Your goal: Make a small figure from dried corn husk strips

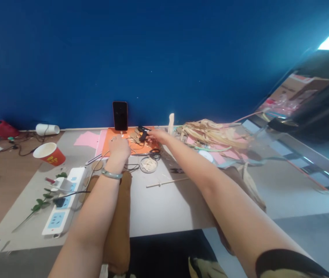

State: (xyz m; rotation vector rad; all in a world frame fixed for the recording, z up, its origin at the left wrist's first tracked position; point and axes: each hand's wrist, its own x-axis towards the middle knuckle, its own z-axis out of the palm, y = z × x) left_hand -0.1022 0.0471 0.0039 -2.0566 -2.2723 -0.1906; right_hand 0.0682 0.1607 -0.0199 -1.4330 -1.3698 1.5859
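Note:
My left hand is closed above an orange sheet, its fingers curled and pointing away from me. A tiny pale bit shows by its fingertips, too small to name. My right hand reaches to the same sheet, its fingers closed on a black glue gun. Small pale scraps lie on the sheet around the gun. Nearer me are black-handled scissors and a round dish of pale pieces. A thin stick lies on the grey board.
A phone leans on the blue wall. To the left are a red paper cup, a white cup, and a power strip with plugs and a leafy sprig. Dried husks are heaped to the right, and pliers lie under my right forearm.

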